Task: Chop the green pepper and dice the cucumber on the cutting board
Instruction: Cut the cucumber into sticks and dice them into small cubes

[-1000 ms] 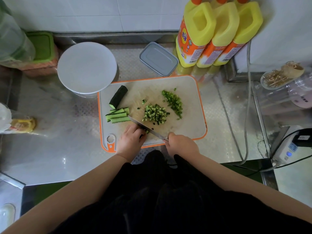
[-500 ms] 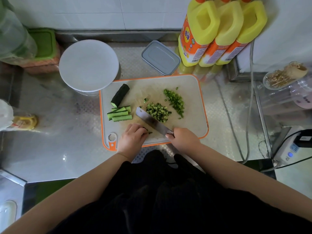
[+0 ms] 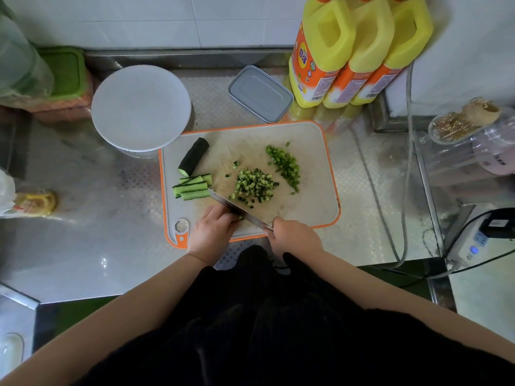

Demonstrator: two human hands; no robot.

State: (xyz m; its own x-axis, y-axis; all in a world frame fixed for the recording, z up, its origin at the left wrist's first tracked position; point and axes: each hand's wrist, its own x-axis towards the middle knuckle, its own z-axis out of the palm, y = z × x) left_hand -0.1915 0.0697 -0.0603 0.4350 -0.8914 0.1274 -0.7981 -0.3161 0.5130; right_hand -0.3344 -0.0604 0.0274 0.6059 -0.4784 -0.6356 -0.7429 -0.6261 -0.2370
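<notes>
Right hand (image 3: 295,236): grip curled tight round the knife (image 3: 239,210) handle, blade edge-down on the board (image 3: 312,190). Left hand (image 3: 213,232): fingers curled, pinning cucumber bits under the blade's near side. Beyond: diced cucumber (image 3: 255,186) mid-board, strips (image 3: 192,188) and a whole piece (image 3: 193,157) left, chopped pepper (image 3: 285,165) right.

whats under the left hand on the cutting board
A few green cucumber bits peek out at the fingertips of the left hand, beside the knife. Whatever else it grips is covered.

A kitchen: steel counter (image 3: 83,218), cutting board (image 3: 312,174), tiled wall (image 3: 167,20)
</notes>
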